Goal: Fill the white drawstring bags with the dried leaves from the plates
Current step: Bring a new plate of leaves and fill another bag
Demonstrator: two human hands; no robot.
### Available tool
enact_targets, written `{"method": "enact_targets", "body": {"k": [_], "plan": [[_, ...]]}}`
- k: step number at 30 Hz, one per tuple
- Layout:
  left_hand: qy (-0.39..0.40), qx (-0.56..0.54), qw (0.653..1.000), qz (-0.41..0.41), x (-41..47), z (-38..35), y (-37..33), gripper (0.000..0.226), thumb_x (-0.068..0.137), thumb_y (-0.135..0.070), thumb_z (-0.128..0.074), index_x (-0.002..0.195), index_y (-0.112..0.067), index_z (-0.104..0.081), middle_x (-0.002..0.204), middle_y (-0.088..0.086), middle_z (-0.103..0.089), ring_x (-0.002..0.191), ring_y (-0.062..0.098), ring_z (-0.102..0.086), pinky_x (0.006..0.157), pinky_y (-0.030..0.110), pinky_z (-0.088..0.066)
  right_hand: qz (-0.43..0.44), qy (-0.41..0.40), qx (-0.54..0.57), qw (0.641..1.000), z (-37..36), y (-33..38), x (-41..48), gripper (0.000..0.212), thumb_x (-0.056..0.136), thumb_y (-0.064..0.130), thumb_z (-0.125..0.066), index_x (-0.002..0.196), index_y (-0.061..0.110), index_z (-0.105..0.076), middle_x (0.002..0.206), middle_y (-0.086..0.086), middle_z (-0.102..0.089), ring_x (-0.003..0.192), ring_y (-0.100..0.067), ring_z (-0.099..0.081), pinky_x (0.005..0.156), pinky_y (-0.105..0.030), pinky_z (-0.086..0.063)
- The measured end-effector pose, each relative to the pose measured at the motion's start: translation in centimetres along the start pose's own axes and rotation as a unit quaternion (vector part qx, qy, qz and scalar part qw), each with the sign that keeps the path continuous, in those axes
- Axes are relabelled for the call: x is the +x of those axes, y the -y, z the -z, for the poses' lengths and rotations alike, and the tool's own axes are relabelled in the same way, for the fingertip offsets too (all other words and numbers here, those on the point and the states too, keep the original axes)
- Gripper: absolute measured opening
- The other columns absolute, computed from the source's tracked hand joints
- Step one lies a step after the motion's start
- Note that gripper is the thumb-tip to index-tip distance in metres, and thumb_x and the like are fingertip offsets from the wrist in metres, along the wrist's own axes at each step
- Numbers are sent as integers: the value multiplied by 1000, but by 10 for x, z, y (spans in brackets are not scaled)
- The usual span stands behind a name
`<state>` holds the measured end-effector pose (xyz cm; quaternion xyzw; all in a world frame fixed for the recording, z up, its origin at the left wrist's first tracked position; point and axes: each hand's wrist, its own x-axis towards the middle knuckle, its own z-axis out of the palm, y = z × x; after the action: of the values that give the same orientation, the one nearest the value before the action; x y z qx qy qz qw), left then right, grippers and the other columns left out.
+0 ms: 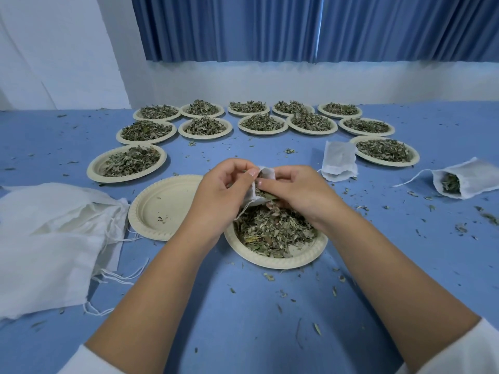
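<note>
So both grips are busy with one small white bag (pixel 266 175), held right above the far edge of the near plate (pixel 270 263), which is heaped with dried leaves (pixel 270 230). The left grip (pixel 224 190) pinches one side of the bag's mouth between thumb and curled fingers. The right grip (pixel 294 190) has its thumb on the other side and its fingers curled under, down by the leaves. A bit of leaf shows in the bag's opening, and a string hangs from the bag toward the heap. Just left of the near plate sits an empty plate (pixel 162 206) with only crumbs in it, and further left there's a floppy bag pile (pixel 54 238) with strings trailing. Behind and right of the near plate lies a second bag (pixel 339 160); can't tell what's in it. Way off to the right a tipped bag (pixel 464 179) lies on its side with leaves showing at its mouth. Behind the near plate is a whole spread of far plates (pixel 263 124), all piled with leaves. Leaf bits are scattered all over the blue worktop (pixel 243 319).
</note>
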<state>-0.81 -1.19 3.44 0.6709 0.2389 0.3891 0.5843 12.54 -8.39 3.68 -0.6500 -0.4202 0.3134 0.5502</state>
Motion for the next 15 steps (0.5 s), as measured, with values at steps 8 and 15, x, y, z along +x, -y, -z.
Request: {"method": "enact_targets", "body": {"k": [8,15], "plan": [[-4,100,994,-34,-2,-1,1,8,94,-18,-61,89,-20,-67,66,-13,-57,51,3,-47,54,18,-41,25,-34,-46,998,0,-4,2,10,81,26,-78,80,16,-75,79,-6,-75,69,-7,-62,68,-23,-49],[53,139,988,-52,-7,-8,1,8,93,-18,-63,89,-21,-68,76,-9,-61,60,1,-52,62,14,-43,14,-98,-120,988,-3,-9,7,12,77,13,-78,72,12,-67,58,5,-57,49,-3,-47,50,-19,-38]]}}
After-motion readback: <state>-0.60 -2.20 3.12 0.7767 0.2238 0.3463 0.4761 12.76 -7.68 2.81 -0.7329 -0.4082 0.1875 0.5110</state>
